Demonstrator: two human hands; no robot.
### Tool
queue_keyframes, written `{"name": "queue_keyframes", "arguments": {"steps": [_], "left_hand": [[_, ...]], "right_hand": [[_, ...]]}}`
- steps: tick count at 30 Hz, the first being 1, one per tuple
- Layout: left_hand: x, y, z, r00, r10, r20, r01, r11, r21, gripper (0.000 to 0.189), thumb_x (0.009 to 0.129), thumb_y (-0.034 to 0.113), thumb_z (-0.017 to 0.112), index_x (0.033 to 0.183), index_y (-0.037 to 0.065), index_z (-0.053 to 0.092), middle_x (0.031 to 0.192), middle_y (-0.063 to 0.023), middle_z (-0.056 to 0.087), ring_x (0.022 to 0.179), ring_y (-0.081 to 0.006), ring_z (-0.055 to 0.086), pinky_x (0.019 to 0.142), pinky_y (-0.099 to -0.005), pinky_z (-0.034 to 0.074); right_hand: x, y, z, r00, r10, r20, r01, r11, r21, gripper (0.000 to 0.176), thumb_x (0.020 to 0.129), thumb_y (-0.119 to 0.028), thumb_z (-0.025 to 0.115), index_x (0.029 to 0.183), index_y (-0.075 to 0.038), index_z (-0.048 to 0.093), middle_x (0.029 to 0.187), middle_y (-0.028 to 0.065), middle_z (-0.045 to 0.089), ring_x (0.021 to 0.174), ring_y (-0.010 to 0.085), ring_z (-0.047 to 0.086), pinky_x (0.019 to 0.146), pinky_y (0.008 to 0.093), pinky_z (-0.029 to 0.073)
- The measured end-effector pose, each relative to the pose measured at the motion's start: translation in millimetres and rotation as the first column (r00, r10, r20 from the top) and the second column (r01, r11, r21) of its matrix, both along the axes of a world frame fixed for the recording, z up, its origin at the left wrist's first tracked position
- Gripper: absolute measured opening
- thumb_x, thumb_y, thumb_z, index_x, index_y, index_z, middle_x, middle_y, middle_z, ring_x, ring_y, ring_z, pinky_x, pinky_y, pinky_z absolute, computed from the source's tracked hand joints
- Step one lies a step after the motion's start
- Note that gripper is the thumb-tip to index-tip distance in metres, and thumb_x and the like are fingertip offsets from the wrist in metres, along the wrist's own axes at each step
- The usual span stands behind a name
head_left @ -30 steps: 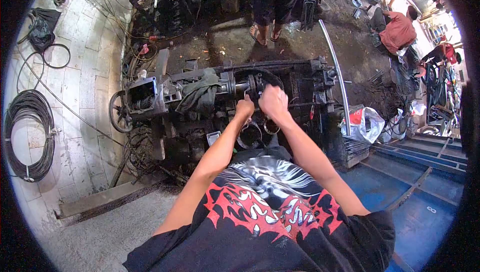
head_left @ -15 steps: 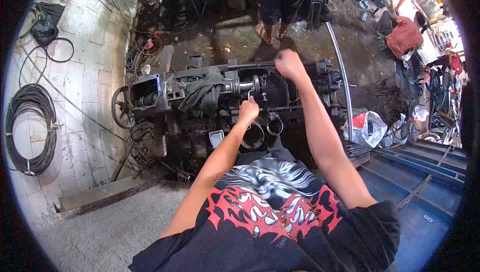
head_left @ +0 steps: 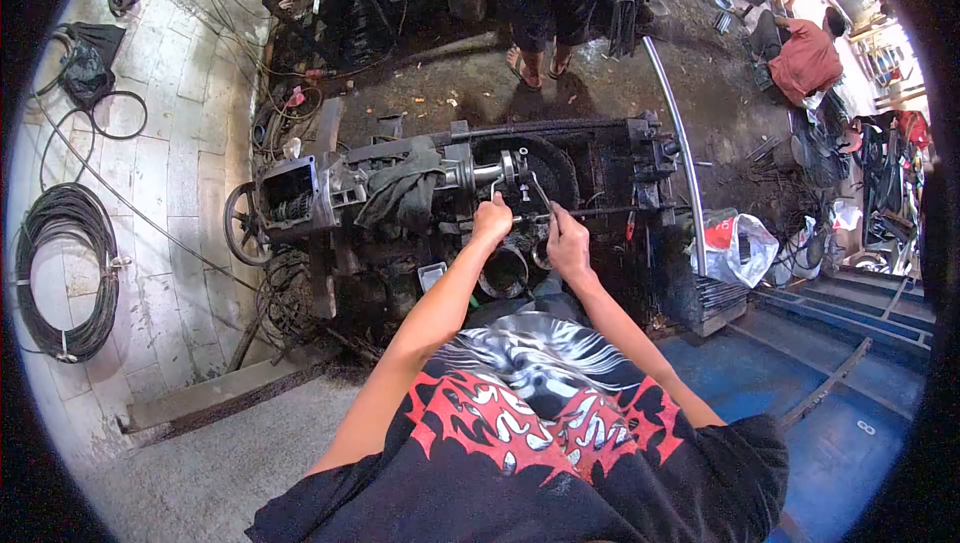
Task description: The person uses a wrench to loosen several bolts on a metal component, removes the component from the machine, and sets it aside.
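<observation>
A dark, greasy lathe-like machine (head_left: 640, 158) lies across the floor in front of me. My right hand (head_left: 568, 243) is closed round the lower end of a wrench (head_left: 540, 189), whose upper end reaches up to the metal shaft parts (head_left: 508, 165) at the machine's middle. Just left of it, my left hand (head_left: 491, 219) grips a short metal tool (head_left: 494, 186), with only its bright tip showing against the shaft. A grey rag (head_left: 405, 188) is draped over the machine beside the left hand. Below the hands stands a round container (head_left: 504, 271).
A long metal pipe (head_left: 676, 143) slants past the machine's right end, near a white and red bag (head_left: 738, 248). Coiled cable (head_left: 68, 273) lies at the left. One person stands beyond the machine; another, in a red shirt (head_left: 805, 61), is at the far right.
My right hand has come down and left from above the machine's far side to a place beside the left hand. My left hand has barely moved, still gripping its tool.
</observation>
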State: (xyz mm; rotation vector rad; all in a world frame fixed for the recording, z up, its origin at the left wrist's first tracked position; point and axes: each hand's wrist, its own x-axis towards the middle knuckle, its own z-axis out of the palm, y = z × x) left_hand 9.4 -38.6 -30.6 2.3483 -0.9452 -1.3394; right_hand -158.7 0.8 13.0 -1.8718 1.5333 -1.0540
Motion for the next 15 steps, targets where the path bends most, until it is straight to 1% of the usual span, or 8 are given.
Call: {"name": "queue_keyframes", "arguments": {"steps": [3, 5, 6, 7, 10, 12, 14, 15], "left_hand": [[-1, 0, 4, 1.0, 0.016, 0.001, -0.016, 1.0, -0.003, 0.063, 0.099, 0.044, 0.036, 0.106, -0.012, 0.063, 0.114, -0.0365, 0.058, 0.115, -0.0467, 0.055, 0.099, -0.0488, 0.042], [-3, 0, 4, 0.999, 0.029, 0.013, -0.029, 1.0, -0.009, 0.063, 0.099, 0.044, 0.036, 0.105, -0.013, 0.063, 0.113, -0.0364, 0.059, 0.114, -0.0465, 0.055, 0.099, -0.0487, 0.042], [-4, 1, 5, 0.999, 0.042, 0.017, -0.042, 0.999, -0.011, 0.063, 0.099, 0.044, 0.036, 0.105, -0.013, 0.063, 0.113, -0.0364, 0.059, 0.114, -0.0466, 0.055, 0.099, -0.0486, 0.042], [-4, 1, 7, 0.998, 0.057, 0.021, -0.057, 0.998, -0.012, 0.063, 0.099, 0.044, 0.037, 0.105, -0.013, 0.063, 0.113, -0.0363, 0.058, 0.114, -0.0467, 0.055, 0.099, -0.0485, 0.042], [-3, -2, 2, 1.0, 0.014, 0.028, -0.013, 1.0, -0.013, 0.063, 0.099, 0.044, 0.037, 0.105, -0.013, 0.063, 0.113, -0.0364, 0.059, 0.114, -0.0465, 0.055, 0.099, -0.0484, 0.042], [-2, -2, -5, 0.999, -0.002, 0.033, 0.003, 1.0, -0.024, 0.062, 0.099, 0.044, 0.037, 0.104, -0.012, 0.064, 0.113, -0.0363, 0.059, 0.115, -0.0461, 0.054, 0.099, -0.0485, 0.042], [-3, -1, -7, 0.999, -0.018, 0.038, 0.019, 0.999, -0.033, 0.062, 0.099, 0.043, 0.037, 0.104, -0.012, 0.064, 0.113, -0.0362, 0.059, 0.115, -0.0458, 0.054, 0.099, -0.0487, 0.042], [-4, -1, -6, 0.999, 0.038, 0.004, -0.038, 0.999, -0.002, 0.06, 0.099, 0.042, 0.037, 0.103, -0.011, 0.064, 0.111, -0.0355, 0.06, 0.112, -0.0454, 0.057, 0.096, -0.049, 0.044]], "right_hand": [[2, 1, -3, 1.0, 0.006, -0.021, -0.007, 0.998, -0.055, 0.025, 0.09, -0.005, 0.055, 0.114, 0.003, 0.06, 0.095, 0.0254, 0.067, 0.084, 0.04, 0.066, 0.072, 0.0446, 0.054], [4, 2, -8, 0.994, 0.021, -0.104, -0.026, 0.999, -0.041, 0.028, 0.09, -0.005, 0.055, 0.116, 0.002, 0.059, 0.092, 0.0242, 0.067, 0.081, 0.0391, 0.066, 0.069, 0.0458, 0.054], [6, -1, -8, 0.993, 0.017, -0.116, -0.026, 0.997, -0.073, 0.027, 0.09, -0.006, 0.055, 0.116, 0.003, 0.059, 0.088, 0.0238, 0.066, 0.074, 0.0398, 0.065, 0.065, 0.0476, 0.053], [8, -4, -9, 0.993, 0.02, -0.117, -0.029, 0.997, -0.073, 0.027, 0.09, -0.006, 0.055, 0.116, 0.003, 0.059, 0.088, 0.0238, 0.066, 0.074, 0.0398, 0.065, 0.065, 0.0476, 0.053], [18, -13, 2, 0.986, 0.029, -0.164, -0.038, 0.998, -0.056, 0.022, 0.09, -0.007, 0.054, 0.109, 0.003, 0.06, 0.083, 0.0245, 0.066, 0.069, 0.0413, 0.064, 0.062, 0.0488, 0.052], [24, -27, 17, 0.974, 0.096, -0.203, -0.097, 0.995, 0.004, 0.016, 0.089, -0.003, 0.055, 0.102, 0.004, 0.059, 0.077, 0.027, 0.064, 0.068, 0.0412, 0.064, 0.062, 0.0476, 0.052], [29, -50, 38, 0.962, 0.102, -0.252, -0.073, 0.99, 0.124, 0.012, 0.088, -0.007, 0.055, 0.088, 0.004, 0.061, 0.072, 0.0292, 0.061, 0.069, 0.0438, 0.063, 0.064, 0.051, 0.05], [32, -65, 44, 0.951, 0.095, -0.294, -0.047, 0.985, 0.168, 0.016, 0.088, -0.009, 0.054, 0.082, 0.004, 0.062, 0.071, 0.0293, 0.061, 0.069, 0.0447, 0.063, 0.065, 0.0519, 0.05]]}}
